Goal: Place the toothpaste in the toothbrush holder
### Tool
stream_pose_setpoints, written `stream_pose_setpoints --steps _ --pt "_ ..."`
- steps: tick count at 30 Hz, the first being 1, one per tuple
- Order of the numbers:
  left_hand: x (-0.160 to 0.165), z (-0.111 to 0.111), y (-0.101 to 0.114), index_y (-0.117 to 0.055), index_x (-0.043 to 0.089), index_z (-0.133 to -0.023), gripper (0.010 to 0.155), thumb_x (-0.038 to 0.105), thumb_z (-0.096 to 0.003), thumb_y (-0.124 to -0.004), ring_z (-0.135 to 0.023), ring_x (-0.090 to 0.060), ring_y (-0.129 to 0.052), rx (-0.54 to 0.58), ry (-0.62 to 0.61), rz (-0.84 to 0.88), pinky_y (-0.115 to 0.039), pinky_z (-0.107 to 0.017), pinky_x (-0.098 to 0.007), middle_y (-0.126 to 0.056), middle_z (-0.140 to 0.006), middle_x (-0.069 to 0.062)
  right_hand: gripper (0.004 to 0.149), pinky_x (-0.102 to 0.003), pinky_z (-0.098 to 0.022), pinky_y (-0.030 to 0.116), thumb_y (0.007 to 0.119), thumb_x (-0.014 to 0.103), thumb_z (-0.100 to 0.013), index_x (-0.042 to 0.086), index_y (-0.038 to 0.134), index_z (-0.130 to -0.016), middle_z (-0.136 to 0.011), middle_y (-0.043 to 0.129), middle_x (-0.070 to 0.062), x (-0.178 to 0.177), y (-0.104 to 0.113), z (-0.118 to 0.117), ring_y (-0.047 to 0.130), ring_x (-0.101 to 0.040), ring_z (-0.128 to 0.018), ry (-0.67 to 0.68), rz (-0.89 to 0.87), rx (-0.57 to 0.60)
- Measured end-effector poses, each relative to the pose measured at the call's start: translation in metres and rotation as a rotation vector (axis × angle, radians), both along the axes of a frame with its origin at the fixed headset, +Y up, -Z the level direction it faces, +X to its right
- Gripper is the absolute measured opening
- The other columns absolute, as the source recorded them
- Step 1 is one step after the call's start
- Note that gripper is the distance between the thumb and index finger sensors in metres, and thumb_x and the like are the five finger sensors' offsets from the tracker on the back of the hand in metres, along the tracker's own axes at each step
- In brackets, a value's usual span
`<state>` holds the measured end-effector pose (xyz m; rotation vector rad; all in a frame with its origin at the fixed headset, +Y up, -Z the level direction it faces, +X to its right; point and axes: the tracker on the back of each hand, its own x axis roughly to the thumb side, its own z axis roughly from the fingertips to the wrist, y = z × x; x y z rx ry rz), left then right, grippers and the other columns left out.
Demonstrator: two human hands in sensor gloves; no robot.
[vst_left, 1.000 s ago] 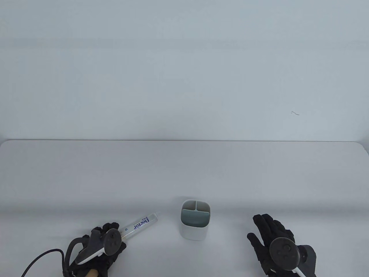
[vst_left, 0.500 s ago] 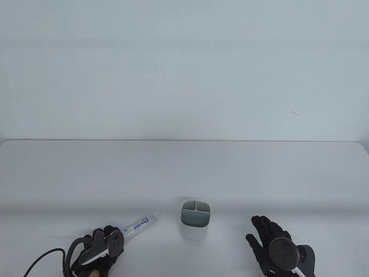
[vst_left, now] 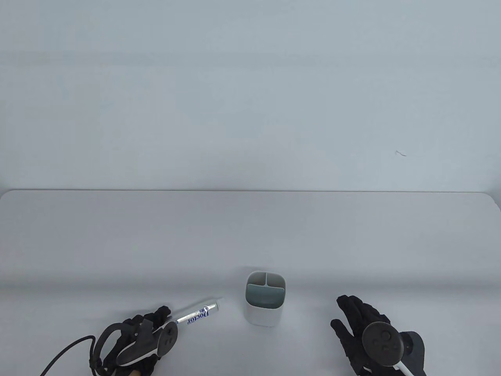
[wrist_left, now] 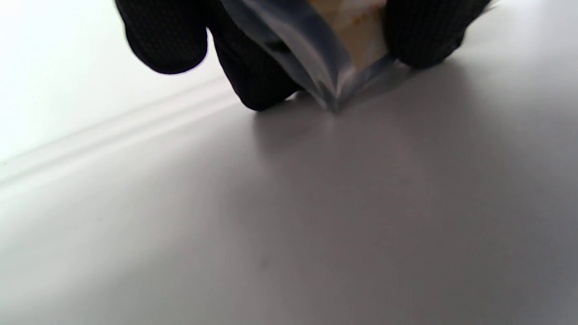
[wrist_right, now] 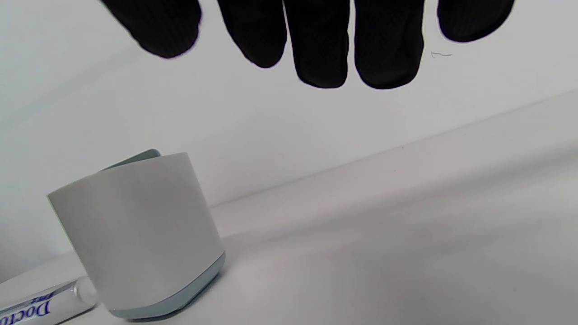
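Note:
A white toothpaste tube (vst_left: 198, 314) with blue "Doctor" lettering lies slantwise at the front left, cap end toward the holder. My left hand (vst_left: 161, 315) grips its flat crimped end. In the left wrist view the crimped end (wrist_left: 332, 67) sits between my fingers (wrist_left: 167, 40), its corner at the table surface. The white toothbrush holder (vst_left: 264, 313) with grey inner dividers stands upright at the front middle, right of the tube. My right hand (vst_left: 352, 311) hovers open and empty right of the holder. The right wrist view shows the holder (wrist_right: 135, 230) and the tube's cap (wrist_right: 83, 291).
The white table (vst_left: 250, 235) runs back to a far edge against a plain pale wall. A dark cable (vst_left: 66, 350) trails from my left glove at the front left.
My left hand has shifted right and turned the tube onto its edge, so it looks narrower and its cap end points more toward the holder. My right hand has drifted slightly left and back.

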<state>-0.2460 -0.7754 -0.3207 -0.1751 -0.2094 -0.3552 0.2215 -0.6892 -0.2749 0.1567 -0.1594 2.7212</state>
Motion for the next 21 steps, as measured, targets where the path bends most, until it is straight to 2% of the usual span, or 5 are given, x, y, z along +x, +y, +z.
stream_pose_setpoints --steps 1,2,3,16,21 --pt "0.000 0.000 0.000 -0.036 0.027 -0.109 0.058 0.039 -0.0617 -0.067 -0.084 -0.031 -0.084 -0.009 -0.013 -0.012 -0.074 -0.066 -0.052 -0.065 -0.112 -0.004 0.060 -0.069 -0.067 0.050 0.063 0.050 -0.060 0.021 0.054 -0.112 -0.116 0.065 -0.015 0.000 0.000 0.000 0.071 -0.050 -0.101 0.003 -0.001 -0.003" --pt "-0.001 -0.001 0.000 -0.036 0.028 -0.109 0.060 0.049 -0.0602 -0.062 -0.081 -0.030 -0.086 -0.006 -0.034 -0.020 -0.075 -0.065 -0.051 -0.066 -0.110 -0.004 0.060 -0.069 -0.067 0.050 0.063 0.050 -0.060 0.021 0.054 -0.112 -0.116 0.065 -0.014 -0.001 -0.001 -0.001 0.071 -0.050 -0.101 0.008 -0.004 -0.008" --pt "-0.002 -0.001 0.000 -0.037 0.028 -0.109 0.060 0.050 -0.0596 -0.062 -0.077 -0.029 -0.087 -0.007 -0.040 -0.008 -0.076 -0.064 -0.051 -0.067 -0.109 -0.003 0.060 -0.069 -0.067 0.050 0.063 0.050 -0.060 0.021 0.054 -0.111 -0.116 0.065 -0.015 -0.001 0.000 -0.001 0.071 -0.050 -0.101 0.010 -0.005 -0.012" --pt "-0.008 -0.004 0.002 -0.046 0.024 -0.106 0.070 0.065 -0.0518 -0.060 -0.055 -0.020 -0.092 -0.066 0.074 0.046 -0.082 -0.058 -0.046 -0.082 -0.087 0.003 0.059 -0.069 -0.067 0.050 0.063 0.050 -0.060 0.020 0.056 -0.111 -0.115 0.066 -0.014 -0.004 -0.003 -0.001 0.072 -0.049 -0.100 0.020 0.002 -0.034" --pt "-0.015 -0.004 0.008 -0.053 0.027 -0.101 0.074 0.075 -0.0449 -0.060 -0.046 -0.017 -0.094 -0.011 0.130 0.038 -0.085 -0.055 -0.043 -0.087 -0.077 0.008 0.059 -0.069 -0.067 0.050 0.063 0.050 -0.060 0.020 0.056 -0.111 -0.115 0.067 -0.014 -0.003 -0.002 -0.001 0.072 -0.049 -0.100 0.020 -0.006 -0.029"
